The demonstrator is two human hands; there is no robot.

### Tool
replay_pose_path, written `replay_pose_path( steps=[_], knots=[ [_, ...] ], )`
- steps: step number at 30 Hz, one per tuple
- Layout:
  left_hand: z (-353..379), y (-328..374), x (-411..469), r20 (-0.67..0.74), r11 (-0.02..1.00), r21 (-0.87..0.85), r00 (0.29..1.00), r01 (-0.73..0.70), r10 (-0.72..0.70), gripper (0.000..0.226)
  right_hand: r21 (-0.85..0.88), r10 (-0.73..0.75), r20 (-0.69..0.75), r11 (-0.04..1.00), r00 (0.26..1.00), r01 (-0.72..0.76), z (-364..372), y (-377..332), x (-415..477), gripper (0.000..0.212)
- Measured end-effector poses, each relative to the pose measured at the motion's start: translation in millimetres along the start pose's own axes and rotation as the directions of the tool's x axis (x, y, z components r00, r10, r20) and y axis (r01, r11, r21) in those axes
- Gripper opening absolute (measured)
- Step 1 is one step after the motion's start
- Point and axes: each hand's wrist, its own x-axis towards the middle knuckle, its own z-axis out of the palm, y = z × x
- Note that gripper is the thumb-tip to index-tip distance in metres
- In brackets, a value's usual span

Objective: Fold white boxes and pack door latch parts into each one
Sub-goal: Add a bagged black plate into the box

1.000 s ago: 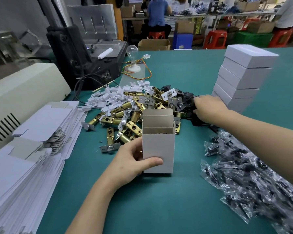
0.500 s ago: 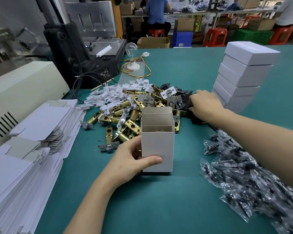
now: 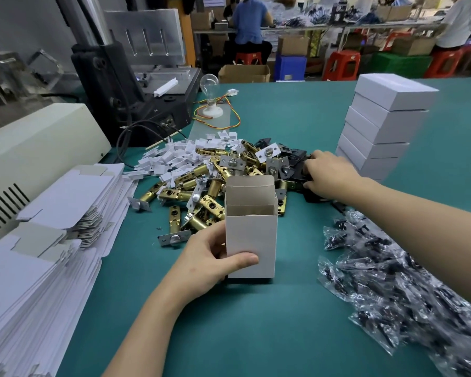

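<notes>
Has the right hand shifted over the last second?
Yes, slightly. The right hand has crept left, away from the stack of closed white boxes, further onto the black parts at the pile's edge.

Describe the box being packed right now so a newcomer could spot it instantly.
Start at the green table and find the heap of brass latch parts at its middle. Just in front of that heap stands one open white box, steadied by the left hand. Unlike the closed boxes stacked at right, it is upright with its top flaps open.
</notes>
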Motion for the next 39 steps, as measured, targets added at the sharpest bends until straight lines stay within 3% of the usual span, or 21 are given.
replay_pose_path(
  steps=[5,11,18,21,25,28,31,34,36,39],
  knots=[
    [-0.6,1.2,-0.7,0.003,1.000,0.013,1.000,-0.001,0.001,0.049,-0.033,0.008,0.018,0.999,1.000,-0.008,-5.8,-1.3,-2.2,0.032],
    [-1.0,0.0,-1.1,0.005,1.000,0.004,1.000,0.012,-0.012,0.048,-0.006,0.009,0.004,1.000,1.000,-0.009,-11.3,-2.8,-7.2,0.010],
    [-1.7,0.4,-0.9,0.012,1.000,0.017,1.000,0.015,-0.015,0.048,-0.051,-0.005,-0.033,0.999,0.999,0.004,-14.9,0.3,-9.7,0.019],
    [-0.9,1.7,-1.7,0.012,1.000,0.021,1.000,0.017,-0.017,0.047,0.141,0.023,-0.065,0.990,0.998,-0.013,-17.3,0.5,-11.2,0.020],
    [-0.6,1.2,-1.3,0.008,1.000,0.021,1.000,0.019,-0.019,0.048,0.455,0.075,-0.089,0.890,0.993,-0.027,-25.0,1.5,-11.9,0.018],
    [-1.0,-0.2,-0.3,0.001,0.999,0.029,1.000,0.019,-0.019,0.049,0.711,0.126,-0.103,0.703,0.987,-0.016,-25.9,-1.1,-15.9,0.019],
    [-0.9,-0.1,0.5,0.002,0.999,0.024,1.000,0.023,-0.023,0.048,0.956,0.187,-0.066,0.293,0.980,0.008,-27.5,-9.6,-28.8,0.024],
    [-0.6,-0.6,0.4,0.000,1.000,0.015,1.000,0.018,-0.018,0.049,0.993,0.182,-0.074,-0.076,0.980,0.089,-31.6,-19.1,-42.6,0.031],
    [-0.7,-1.4,0.3,0.001,1.000,0.011,1.000,0.015,-0.015,0.048,0.972,0.143,-0.064,-0.217,0.988,0.094,-36.0,-26.1,-49.8,0.038],
    [-1.0,-2.3,0.5,0.001,1.000,0.003,1.000,0.016,-0.016,0.050,0.950,0.083,-0.037,-0.307,0.996,0.061,-42.9,-33.3,-57.4,0.063]
  ],
)
